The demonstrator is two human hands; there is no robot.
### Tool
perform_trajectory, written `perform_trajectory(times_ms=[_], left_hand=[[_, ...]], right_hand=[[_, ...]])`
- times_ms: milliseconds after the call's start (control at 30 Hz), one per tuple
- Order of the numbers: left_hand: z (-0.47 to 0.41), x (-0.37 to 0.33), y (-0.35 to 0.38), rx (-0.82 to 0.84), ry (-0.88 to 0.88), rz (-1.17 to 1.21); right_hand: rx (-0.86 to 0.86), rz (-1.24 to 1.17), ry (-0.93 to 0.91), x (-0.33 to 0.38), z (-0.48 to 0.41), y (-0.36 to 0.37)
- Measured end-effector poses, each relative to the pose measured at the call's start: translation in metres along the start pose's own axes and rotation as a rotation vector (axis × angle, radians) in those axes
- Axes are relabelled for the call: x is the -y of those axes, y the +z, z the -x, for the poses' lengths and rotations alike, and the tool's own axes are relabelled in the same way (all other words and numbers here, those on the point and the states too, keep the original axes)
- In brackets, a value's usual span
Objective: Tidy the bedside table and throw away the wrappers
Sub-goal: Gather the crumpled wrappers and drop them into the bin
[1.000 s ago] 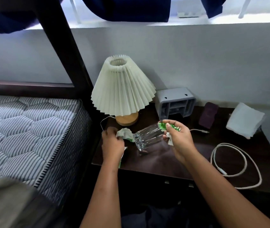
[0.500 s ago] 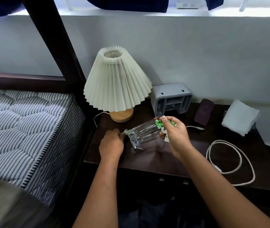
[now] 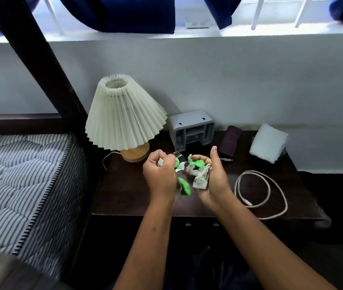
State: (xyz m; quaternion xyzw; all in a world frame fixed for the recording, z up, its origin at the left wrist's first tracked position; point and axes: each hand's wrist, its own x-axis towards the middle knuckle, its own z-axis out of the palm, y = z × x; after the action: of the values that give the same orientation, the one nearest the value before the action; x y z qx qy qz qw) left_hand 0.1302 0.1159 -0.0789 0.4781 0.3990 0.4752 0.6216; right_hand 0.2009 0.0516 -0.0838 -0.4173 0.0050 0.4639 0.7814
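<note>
Lowest in the frame, two bare forearms rise to meet at the centre, over the front half of the bedside table [image 3: 128, 197]. The left hand [image 3: 160, 178] is curled into a fist round crumpled green-and-white wrappers [image 3: 201, 176], a green tail hanging below it. The right hand [image 3: 214, 181] is cupped with the thumb up and fingers hooked over more of them. The scraps sit in both hands, above the tabletop (something shiny shows between the hands, too blurred to name). This looks like the gathering step: the next move calls for packing everything into one firm grip and finding a bin, and none is in view. Right of centre lies a looped white cable [image 3: 264, 189], probably needing coiling. Farther back stand a pleated lamp [image 3: 122, 118], a grey holder [image 3: 191, 130] and a folded white cloth [image 3: 267, 143].
</note>
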Motion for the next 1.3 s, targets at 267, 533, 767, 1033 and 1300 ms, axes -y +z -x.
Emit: perform_trajectory(times_ms=[267, 533, 767, 1033, 1300], left_hand=[[0.05, 0.01, 0.038, 0.061, 0.136, 0.045], [0.08, 0.031, 0.073, 0.467, 0.169, -0.245], [0.109, 0.045, 0.113, 0.504, 0.047, -0.172], [0.168, 0.057, 0.205, 0.812, -0.335, -0.017], [0.206, 0.103, 0.262, 0.936, -0.55, -0.042]], right_hand=[[-0.066, -0.085, -0.038, -0.004, 0.029, -0.019], [-0.161, -0.054, -0.131, 0.03, 0.029, -0.047], [-0.288, 0.159, -0.309, 0.064, 0.038, -0.082], [-0.687, 0.319, -0.529, 0.153, 0.052, -0.158], [-0.952, 0.008, -0.464, 0.193, 0.047, -0.248]])
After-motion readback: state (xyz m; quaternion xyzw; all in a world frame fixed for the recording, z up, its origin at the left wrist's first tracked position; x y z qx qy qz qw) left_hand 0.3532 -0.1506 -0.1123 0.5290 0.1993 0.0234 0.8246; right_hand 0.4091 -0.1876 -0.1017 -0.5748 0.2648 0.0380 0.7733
